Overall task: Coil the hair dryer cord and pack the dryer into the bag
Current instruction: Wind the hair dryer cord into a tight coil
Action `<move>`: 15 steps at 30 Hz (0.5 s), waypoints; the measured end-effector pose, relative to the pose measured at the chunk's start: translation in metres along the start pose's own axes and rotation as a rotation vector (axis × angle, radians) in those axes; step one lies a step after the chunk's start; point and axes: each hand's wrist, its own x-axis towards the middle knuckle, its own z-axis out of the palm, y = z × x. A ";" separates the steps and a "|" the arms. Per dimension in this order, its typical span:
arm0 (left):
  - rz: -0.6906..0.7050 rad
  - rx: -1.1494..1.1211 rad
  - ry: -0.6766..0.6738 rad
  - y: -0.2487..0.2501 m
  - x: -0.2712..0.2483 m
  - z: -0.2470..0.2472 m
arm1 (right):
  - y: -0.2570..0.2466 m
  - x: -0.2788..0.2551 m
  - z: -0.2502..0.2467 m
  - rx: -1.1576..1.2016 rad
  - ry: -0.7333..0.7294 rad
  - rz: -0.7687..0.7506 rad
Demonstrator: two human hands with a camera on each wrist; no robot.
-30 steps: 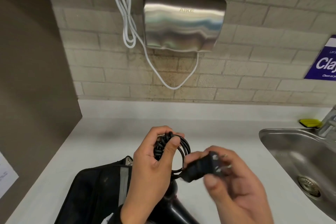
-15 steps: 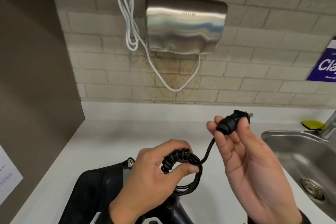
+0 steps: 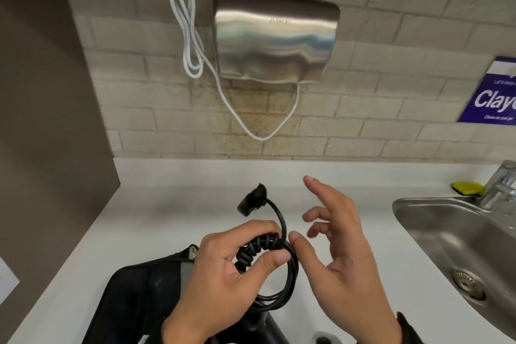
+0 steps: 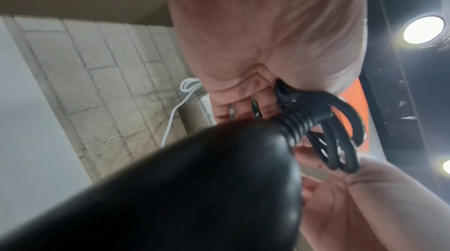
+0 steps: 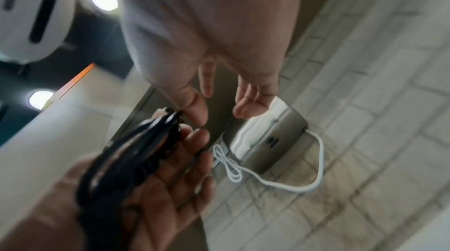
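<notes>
Setting: I am looking down at a white counter (image 3: 156, 220) against a tiled wall, with a steel sink (image 3: 435, 234) at the right.

Left hand: my left hand (image 3: 223, 274) is curled around the black cord (image 3: 279, 268), thumb and fingers clamped on the tightly wrapped section at the top of the bundle.

Cord: it hangs below that grip in several round loops, gathered together and lifted above the counter. In the left wrist view the loops (image 4: 336, 139) sit just past the dryer's rounded end.

Plug: the plug (image 3: 252, 201) sticks up free behind the loops on a short curved tail, held by nothing.

Right hand: my right hand (image 3: 343, 257) is apart and empty, fingers spread and relaxed, its thumb tip just beside the loops; I cannot tell whether it touches them.

Hair dryer: the black dryer (image 3: 268, 329) is only partly visible at the bottom edge, below the loops, and not in the bag.

Bag: the black bag (image 3: 139, 296) lies on the counter, lower left, beside my left wrist.

Progress: I judge the coiling nearly finished. The plug tail needs securing, then the dryer and cord must go into the bag; packing has not begun.
</notes>
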 end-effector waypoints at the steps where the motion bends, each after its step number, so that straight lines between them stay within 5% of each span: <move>1: -0.007 -0.003 -0.006 0.000 0.000 -0.001 | 0.002 0.001 -0.001 -0.099 -0.030 -0.089; 8: -0.033 0.027 -0.099 0.000 0.004 -0.005 | -0.005 0.031 -0.021 -0.498 -0.331 -0.514; 12: -0.030 0.053 -0.149 0.000 0.006 -0.006 | -0.002 0.050 -0.026 -0.460 -0.562 -0.516; 15: -0.019 0.066 -0.170 0.002 0.007 -0.006 | 0.003 0.055 -0.027 -0.292 -0.581 -0.427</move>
